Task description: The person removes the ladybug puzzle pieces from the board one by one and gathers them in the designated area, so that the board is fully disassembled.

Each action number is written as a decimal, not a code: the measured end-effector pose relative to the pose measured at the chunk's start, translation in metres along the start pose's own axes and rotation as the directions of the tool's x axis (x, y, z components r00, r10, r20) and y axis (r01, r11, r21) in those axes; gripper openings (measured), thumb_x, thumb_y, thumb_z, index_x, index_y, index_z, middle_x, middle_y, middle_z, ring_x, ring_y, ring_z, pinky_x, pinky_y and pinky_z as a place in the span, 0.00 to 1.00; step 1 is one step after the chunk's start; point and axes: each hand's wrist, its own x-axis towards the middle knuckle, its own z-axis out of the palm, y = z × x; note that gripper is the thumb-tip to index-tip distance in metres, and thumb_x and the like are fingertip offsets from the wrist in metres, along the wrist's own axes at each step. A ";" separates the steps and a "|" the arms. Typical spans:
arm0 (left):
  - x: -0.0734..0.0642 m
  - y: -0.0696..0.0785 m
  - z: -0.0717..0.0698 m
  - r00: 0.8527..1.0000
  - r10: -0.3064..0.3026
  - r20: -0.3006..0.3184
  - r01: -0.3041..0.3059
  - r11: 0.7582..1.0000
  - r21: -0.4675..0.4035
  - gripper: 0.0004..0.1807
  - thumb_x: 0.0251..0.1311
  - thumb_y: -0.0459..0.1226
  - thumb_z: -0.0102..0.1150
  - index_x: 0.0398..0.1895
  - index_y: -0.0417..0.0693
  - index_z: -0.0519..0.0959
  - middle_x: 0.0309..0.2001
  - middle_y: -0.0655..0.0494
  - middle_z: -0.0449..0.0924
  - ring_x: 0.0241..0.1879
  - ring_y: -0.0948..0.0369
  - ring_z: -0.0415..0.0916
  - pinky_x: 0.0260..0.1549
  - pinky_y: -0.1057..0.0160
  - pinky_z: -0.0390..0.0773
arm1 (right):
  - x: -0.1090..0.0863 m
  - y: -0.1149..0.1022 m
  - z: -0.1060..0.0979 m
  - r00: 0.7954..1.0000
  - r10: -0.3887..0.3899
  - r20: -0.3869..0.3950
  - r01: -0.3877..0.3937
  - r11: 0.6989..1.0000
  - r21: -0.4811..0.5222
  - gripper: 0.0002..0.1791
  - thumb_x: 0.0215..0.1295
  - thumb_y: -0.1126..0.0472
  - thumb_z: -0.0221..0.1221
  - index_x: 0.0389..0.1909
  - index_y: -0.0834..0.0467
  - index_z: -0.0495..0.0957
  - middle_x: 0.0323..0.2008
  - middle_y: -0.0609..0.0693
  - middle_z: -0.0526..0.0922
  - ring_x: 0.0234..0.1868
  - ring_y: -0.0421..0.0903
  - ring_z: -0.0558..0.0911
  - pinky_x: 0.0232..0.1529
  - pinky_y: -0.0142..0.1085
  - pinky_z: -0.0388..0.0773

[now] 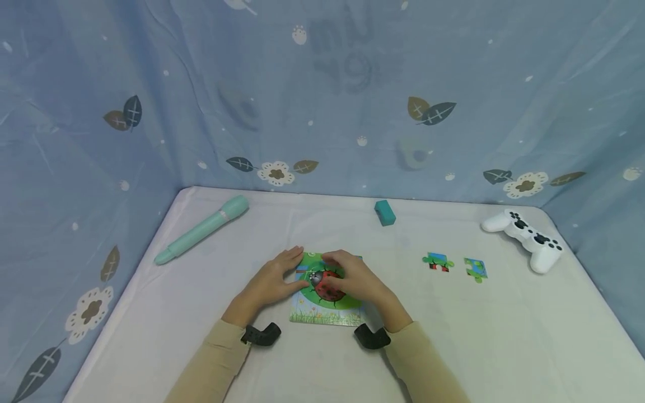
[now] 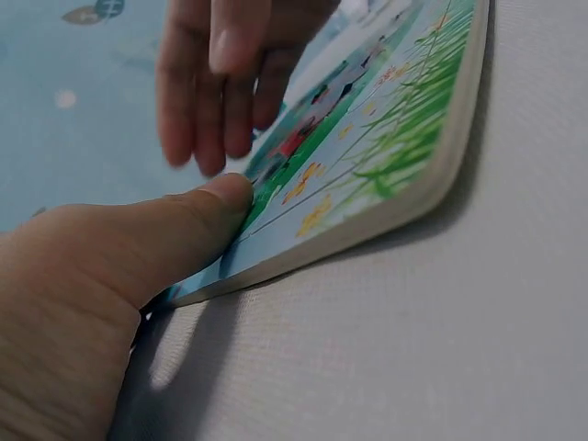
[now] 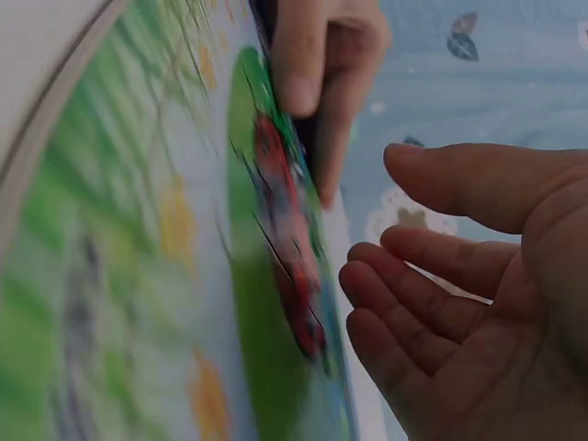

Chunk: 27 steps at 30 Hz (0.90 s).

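One puzzle [image 1: 325, 299] lies at lower centre of the frame. The left hand [image 1: 269, 284], fingers straight, touches its edge with the thumb, probably to steady it; the right hand's [image 1: 356, 278] fingers hover loosely curved and empty. Two pieces [image 1: 438, 260] lie centre-right; one block [image 1: 385, 213], upper centre; one controller [image 1: 524, 238], far right; one tube [image 1: 201, 230], left.

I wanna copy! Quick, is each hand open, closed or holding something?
Left hand: open, touching the ladybug puzzle.
Right hand: open, holding nothing.
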 end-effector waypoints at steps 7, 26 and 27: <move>0.000 0.001 0.002 1.000 0.017 0.008 -0.016 1.000 -0.003 0.44 0.54 0.57 0.62 0.68 0.42 0.63 0.70 0.50 0.60 0.70 0.51 0.57 0.69 0.50 0.60 | 0.005 0.001 0.016 1.000 -0.021 -0.008 0.021 0.997 -0.068 0.22 0.63 0.63 0.60 0.56 0.68 0.72 0.50 0.58 0.78 0.48 0.50 0.78 0.50 0.42 0.79; 0.001 -0.002 0.001 0.999 0.029 -0.025 -0.029 1.000 -0.009 0.43 0.53 0.55 0.64 0.67 0.40 0.65 0.69 0.49 0.62 0.69 0.50 0.59 0.68 0.51 0.61 | 0.011 0.006 0.035 0.988 -0.069 -0.138 0.053 0.991 -0.121 0.25 0.61 0.64 0.63 0.59 0.65 0.70 0.40 0.51 0.76 0.40 0.43 0.72 0.39 0.34 0.75; 0.001 -0.002 0.001 0.999 0.033 -0.027 -0.033 0.999 -0.010 0.43 0.53 0.55 0.64 0.67 0.40 0.65 0.69 0.48 0.62 0.69 0.50 0.59 0.68 0.51 0.61 | 0.011 0.006 0.035 0.988 -0.070 -0.141 0.052 0.991 -0.125 0.26 0.60 0.64 0.63 0.59 0.65 0.70 0.40 0.51 0.76 0.39 0.43 0.72 0.39 0.33 0.74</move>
